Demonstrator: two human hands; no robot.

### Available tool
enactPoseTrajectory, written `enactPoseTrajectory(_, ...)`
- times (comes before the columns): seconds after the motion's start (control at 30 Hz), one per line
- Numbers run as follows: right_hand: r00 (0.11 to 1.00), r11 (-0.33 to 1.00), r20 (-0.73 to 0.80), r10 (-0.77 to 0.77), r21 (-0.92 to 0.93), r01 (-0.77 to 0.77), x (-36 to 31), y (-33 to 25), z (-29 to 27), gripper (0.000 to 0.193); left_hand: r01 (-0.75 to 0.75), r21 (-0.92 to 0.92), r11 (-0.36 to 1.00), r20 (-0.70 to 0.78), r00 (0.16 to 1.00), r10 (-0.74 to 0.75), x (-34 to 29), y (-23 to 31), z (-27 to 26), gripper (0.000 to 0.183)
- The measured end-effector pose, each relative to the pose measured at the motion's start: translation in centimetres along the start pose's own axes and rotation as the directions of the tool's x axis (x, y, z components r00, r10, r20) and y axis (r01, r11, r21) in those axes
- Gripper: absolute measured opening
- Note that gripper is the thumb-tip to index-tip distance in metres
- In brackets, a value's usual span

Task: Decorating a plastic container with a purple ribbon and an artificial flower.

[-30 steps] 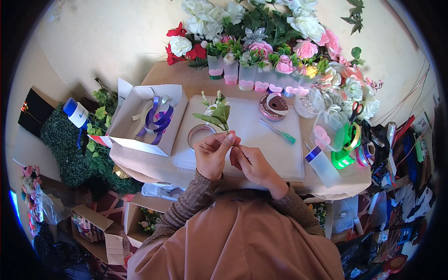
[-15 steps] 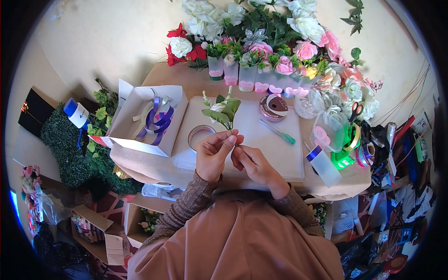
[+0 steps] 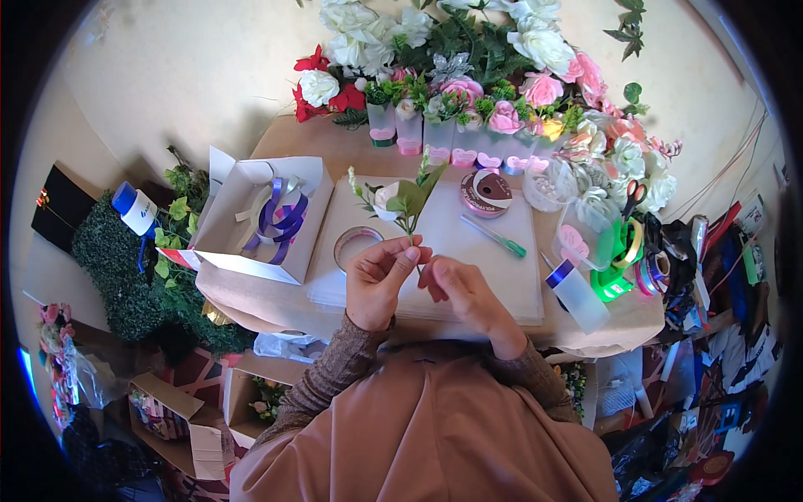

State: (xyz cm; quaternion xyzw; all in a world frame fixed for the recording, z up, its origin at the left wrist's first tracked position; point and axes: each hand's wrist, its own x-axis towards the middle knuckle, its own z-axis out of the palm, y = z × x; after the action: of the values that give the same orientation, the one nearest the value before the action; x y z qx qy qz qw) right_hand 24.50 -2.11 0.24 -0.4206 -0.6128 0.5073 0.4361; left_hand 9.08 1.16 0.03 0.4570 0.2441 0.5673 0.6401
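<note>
A small artificial flower sprig (image 3: 402,201), with a white bloom, green leaves and pale bud stalks, stands upright in the fingers of my left hand (image 3: 378,272). That hand pinches its stem between thumb and fingertips. Just right of the stem is my right hand (image 3: 465,294), its fingers curled with the thumb near the forefinger and slightly blurred; whether it grips the lower stem I cannot make out. Beneath the hands lie white sheets (image 3: 335,284). A roll of tape (image 3: 358,243) rests on them beside my left hand.
An open white box (image 3: 293,261) with purple ribbon stands at left. A brown ribbon spool (image 3: 485,193) and a green-handled pen-like tool (image 3: 493,235) lie beyond my hands. To the right are a blue-capped bottle (image 3: 580,303), a green tape dispenser (image 3: 613,276) and scissors (image 3: 636,194). Artificial flowers (image 3: 544,43) line the back.
The sprig has turned on its stem, so its white bloom shows more plainly. My right hand has shifted slightly, its fingers lifting and loosening near the stem. My left hand keeps its pinch.
</note>
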Motion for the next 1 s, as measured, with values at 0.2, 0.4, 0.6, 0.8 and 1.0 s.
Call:
enactPoseTrajectory(0.2,0.967,0.992,-0.234,-0.103,0.043,0.116,-0.6,-1.5,-1.7,0.042,0.031,-0.009,0.999,0.075,0.997,-0.031,0.1,-0.7,0.6,0.014)
enactPoseTrajectory(0.4,0.968,0.972,-0.21,-0.139,0.16,0.174,-1.6,-1.7,-3.1,0.033,0.057,0.032,0.998,0.194,0.979,-0.062,-0.3,-1.8,1.6,0.013)
enactPoseTrajectory(0.6,0.957,0.932,-0.238,-0.164,0.28,0.229,-2.3,-2.4,-3.3,0.072,-0.038,0.266,0.963,0.246,0.969,-0.03,-0.8,-2.3,2.8,0.013)
enactPoseTrajectory(0.8,0.871,0.926,-0.417,-0.26,0.146,0.347,-3.7,-3.7,-3.6,0.108,-0.31,0.576,0.757,0.346,0.931,0.118,-0.5,-1.4,4.0,0.012)
enactPoseTrajectory(1.0,0.836,0.937,-0.424,-0.349,-0.188,0.296,-5.4,-4.4,-4.8,0.1,-0.488,0.625,0.609,0.479,0.856,0.194,0.0,-1.6,4.6,0.012)
